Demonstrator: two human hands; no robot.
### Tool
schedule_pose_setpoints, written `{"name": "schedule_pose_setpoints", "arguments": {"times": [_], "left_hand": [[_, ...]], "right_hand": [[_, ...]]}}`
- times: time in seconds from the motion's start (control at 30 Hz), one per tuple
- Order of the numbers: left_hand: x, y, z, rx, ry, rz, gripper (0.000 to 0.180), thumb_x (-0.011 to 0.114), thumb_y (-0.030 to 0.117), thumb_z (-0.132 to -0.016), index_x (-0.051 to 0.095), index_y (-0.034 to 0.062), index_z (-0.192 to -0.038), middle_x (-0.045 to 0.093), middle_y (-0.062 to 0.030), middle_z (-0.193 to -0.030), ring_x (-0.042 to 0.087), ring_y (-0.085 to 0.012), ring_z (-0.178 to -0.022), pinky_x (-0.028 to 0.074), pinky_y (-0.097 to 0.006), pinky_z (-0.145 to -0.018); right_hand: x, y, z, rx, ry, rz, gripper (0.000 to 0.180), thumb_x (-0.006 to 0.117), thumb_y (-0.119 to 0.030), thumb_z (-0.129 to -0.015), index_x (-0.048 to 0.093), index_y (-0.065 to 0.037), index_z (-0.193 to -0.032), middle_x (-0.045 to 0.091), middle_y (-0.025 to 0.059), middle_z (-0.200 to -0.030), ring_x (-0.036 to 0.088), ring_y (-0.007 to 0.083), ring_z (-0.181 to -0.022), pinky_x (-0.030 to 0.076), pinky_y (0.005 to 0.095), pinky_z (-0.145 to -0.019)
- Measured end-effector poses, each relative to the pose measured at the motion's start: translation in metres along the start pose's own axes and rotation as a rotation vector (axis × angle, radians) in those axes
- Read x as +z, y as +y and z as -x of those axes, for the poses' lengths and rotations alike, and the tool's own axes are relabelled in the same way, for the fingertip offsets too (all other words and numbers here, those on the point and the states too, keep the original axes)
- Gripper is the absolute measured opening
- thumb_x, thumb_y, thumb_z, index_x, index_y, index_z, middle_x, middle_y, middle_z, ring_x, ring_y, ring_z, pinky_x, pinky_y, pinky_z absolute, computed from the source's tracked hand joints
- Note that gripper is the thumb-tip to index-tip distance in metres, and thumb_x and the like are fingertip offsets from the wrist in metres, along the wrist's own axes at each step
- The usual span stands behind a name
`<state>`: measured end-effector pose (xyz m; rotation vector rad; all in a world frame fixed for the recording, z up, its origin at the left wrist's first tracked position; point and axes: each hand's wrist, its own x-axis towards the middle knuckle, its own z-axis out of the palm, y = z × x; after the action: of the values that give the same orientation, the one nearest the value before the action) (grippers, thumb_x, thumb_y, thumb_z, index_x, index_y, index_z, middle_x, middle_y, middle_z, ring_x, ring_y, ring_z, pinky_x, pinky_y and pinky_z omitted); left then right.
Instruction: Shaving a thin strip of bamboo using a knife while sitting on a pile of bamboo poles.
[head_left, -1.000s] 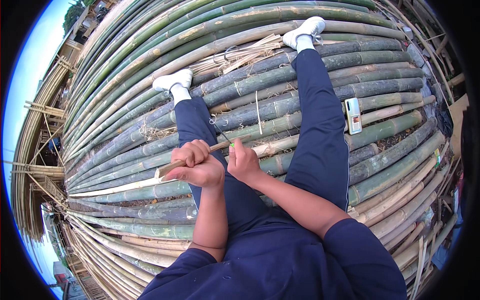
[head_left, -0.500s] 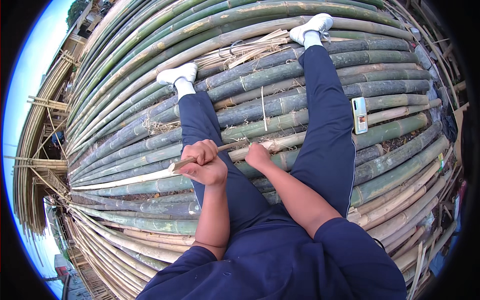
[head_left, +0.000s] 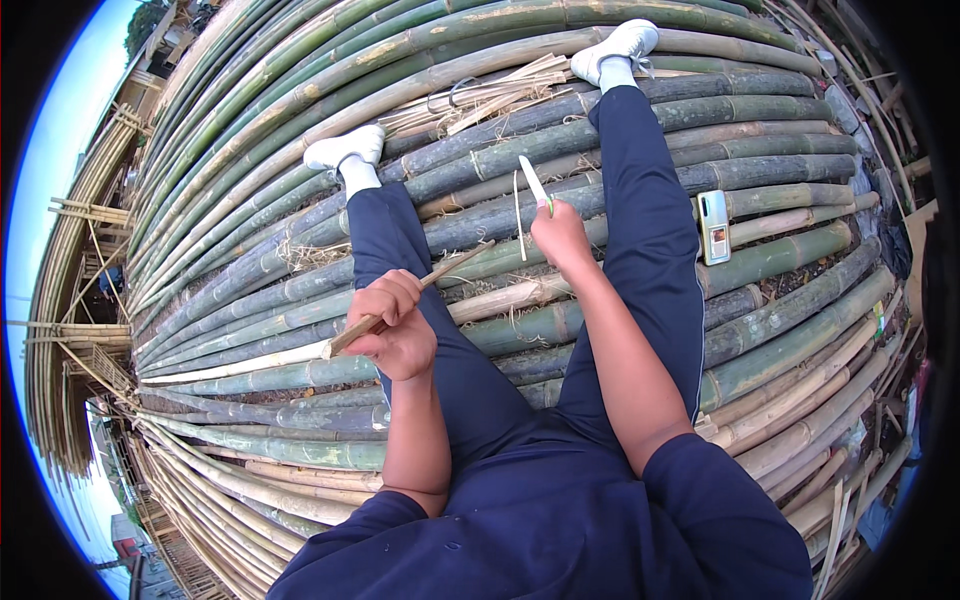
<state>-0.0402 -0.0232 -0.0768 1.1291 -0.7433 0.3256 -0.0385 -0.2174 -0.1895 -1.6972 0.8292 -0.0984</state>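
Note:
My left hand (head_left: 392, 325) is closed around a split bamboo stick (head_left: 455, 265). The stick slants up to the right, its pointed tip beyond my fingers and its thicker end showing beside my thumb. My right hand (head_left: 560, 235) grips a knife with a pale blade (head_left: 533, 180) and a bit of green at the handle. That blade points away from me, up and slightly left, apart from the stick. Just left of the knife, a thin bamboo strip (head_left: 519, 220) lies across the poles. Fingers of the right hand hide most of the handle.
Long bamboo poles (head_left: 480, 225) lie side by side beneath my spread legs. A bundle of split slats (head_left: 510, 95) rests between my white shoes. Curled shavings (head_left: 300, 252) sit to the left. By my right thigh lies a phone (head_left: 715, 228). Bamboo racks (head_left: 85, 210) stand at far left.
My right hand has moved forward and right, away from the stick, and the knife blade now shows clearly. The stick in my left hand now tilts more steeply upward.

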Motion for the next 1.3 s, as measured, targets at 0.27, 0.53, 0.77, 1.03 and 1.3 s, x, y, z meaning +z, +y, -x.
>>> {"name": "schedule_pose_setpoints", "arguments": {"times": [0.27,0.53,0.77,1.03,1.3], "left_hand": [[-0.013,0.017,-0.031,-0.205,-0.295,0.077,0.071,0.033,0.073,-0.087,0.040,0.0052,-0.066,0.040,-0.0067,-0.065,0.037,-0.0212,-0.063,0.031,-0.036,-0.062],[-0.003,0.028,-0.040,-0.274,-0.272,0.130,0.070,0.029,0.075,-0.086,0.037,0.0080,-0.070,0.033,-0.0034,-0.066,0.030,-0.0182,-0.065,0.029,-0.035,-0.066],[-0.004,0.032,-0.040,-0.361,-0.347,0.192,0.074,0.022,0.082,-0.081,0.032,0.0100,-0.065,0.028,-0.0025,-0.066,0.027,-0.0189,-0.066,0.029,-0.036,-0.070],[-0.001,0.047,-0.043,-0.382,-0.243,0.281,0.071,0.016,0.075,-0.086,0.029,0.0091,-0.062,0.030,-0.0043,-0.061,0.026,-0.0203,-0.063,0.028,-0.035,-0.066],[0.004,0.053,-0.047,-0.465,-0.115,0.272,0.062,0.020,0.066,-0.088,0.028,0.0097,-0.063,0.029,-0.0046,-0.061,0.026,-0.0199,-0.062,0.030,-0.036,-0.067]], "right_hand": [[0.007,-0.006,0.006,-0.013,-0.056,0.002,0.035,0.041,-0.025,-0.094,0.059,0.006,-0.096,0.063,0.0284,-0.091,0.060,0.0437,-0.092,0.045,0.0480,-0.082],[0.020,-0.004,0.010,-0.050,-0.146,0.039,0.038,0.042,-0.026,-0.094,0.060,0.007,-0.098,0.062,0.0298,-0.095,0.059,0.0439,-0.095,0.045,0.0477,-0.086],[0.018,-0.005,0.013,-0.056,-0.149,0.001,0.037,0.042,-0.026,-0.094,0.060,0.007,-0.095,0.063,0.0298,-0.093,0.060,0.0443,-0.093,0.045,0.0472,-0.084],[0.008,-0.011,0.017,-0.083,-0.148,0.004,0.037,0.042,-0.025,-0.094,0.060,0.007,-0.093,0.063,0.0297,-0.091,0.060,0.0441,-0.092,0.045,0.0471,-0.083],[0.010,-0.014,0.020,-0.065,-0.172,0.005,0.038,0.042,-0.026,-0.094,0.060,0.007,-0.093,0.063,0.0300,-0.092,0.060,0.0440,-0.093,0.045,0.0471,-0.084]]}}
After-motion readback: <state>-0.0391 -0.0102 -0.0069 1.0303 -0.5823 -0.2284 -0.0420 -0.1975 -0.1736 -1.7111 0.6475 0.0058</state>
